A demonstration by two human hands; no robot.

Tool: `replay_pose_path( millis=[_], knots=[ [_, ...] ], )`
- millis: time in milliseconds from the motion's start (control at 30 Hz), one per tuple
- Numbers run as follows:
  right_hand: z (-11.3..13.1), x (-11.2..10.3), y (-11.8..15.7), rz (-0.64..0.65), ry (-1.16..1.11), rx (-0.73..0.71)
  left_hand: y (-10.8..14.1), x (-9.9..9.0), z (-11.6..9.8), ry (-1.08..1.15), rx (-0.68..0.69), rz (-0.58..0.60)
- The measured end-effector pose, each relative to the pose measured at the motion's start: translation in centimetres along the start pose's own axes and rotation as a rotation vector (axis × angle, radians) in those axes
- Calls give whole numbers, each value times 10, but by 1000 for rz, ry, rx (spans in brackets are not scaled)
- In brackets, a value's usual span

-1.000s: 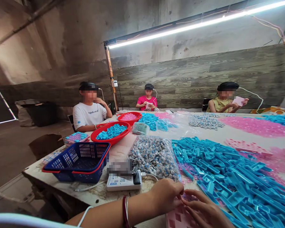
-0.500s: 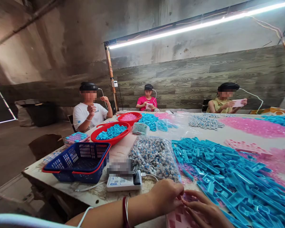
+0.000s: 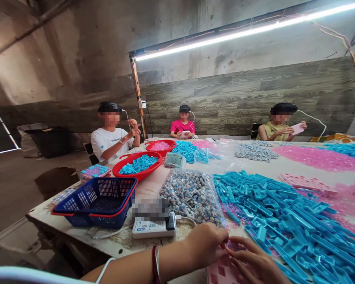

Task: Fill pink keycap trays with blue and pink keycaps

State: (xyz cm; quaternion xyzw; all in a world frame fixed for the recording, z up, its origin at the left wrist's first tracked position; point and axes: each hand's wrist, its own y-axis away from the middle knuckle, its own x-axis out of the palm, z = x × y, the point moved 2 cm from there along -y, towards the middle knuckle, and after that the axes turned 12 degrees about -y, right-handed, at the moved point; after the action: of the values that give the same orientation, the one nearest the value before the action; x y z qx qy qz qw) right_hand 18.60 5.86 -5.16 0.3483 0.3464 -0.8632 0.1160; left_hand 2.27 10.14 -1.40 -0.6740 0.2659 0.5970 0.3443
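My left hand (image 3: 205,242) reaches in from the lower left with its fingers curled into a pinch. Its fingertips meet those of my right hand (image 3: 253,258), also closed, with the thumb and fingers pressed together. Whatever small piece they grip is hidden between the fingers. Directly under both hands lies a pink plate (image 3: 220,271) with square openings, partly covered by them and cut off by the bottom edge. Right beside my right hand spreads a pile of long blue plastic pieces (image 3: 284,209). Beyond my left hand sits a clear bag of small grey-and-blue parts (image 3: 192,195).
A navy basket (image 3: 126,211) with a red rim stands left, near a white power bank (image 3: 154,230) with a cable. Behind are red basins (image 3: 158,161) of blue and pink pieces. Pink pieces (image 3: 322,157) cover the far right. Three co-workers sit across the table.
My hands stay almost in place, fingertips still together. The co-worker at the left has brought one hand across to the other; the middle co-worker's hands have shifted slightly.
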Motion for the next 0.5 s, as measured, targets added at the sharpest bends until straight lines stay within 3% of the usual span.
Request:
replay_pose_path(
  millis=[500],
  knots=[
    [4, -2, -2, -18, 1, -10, 1, 6, 1, -25, 17, -38]
  ],
)
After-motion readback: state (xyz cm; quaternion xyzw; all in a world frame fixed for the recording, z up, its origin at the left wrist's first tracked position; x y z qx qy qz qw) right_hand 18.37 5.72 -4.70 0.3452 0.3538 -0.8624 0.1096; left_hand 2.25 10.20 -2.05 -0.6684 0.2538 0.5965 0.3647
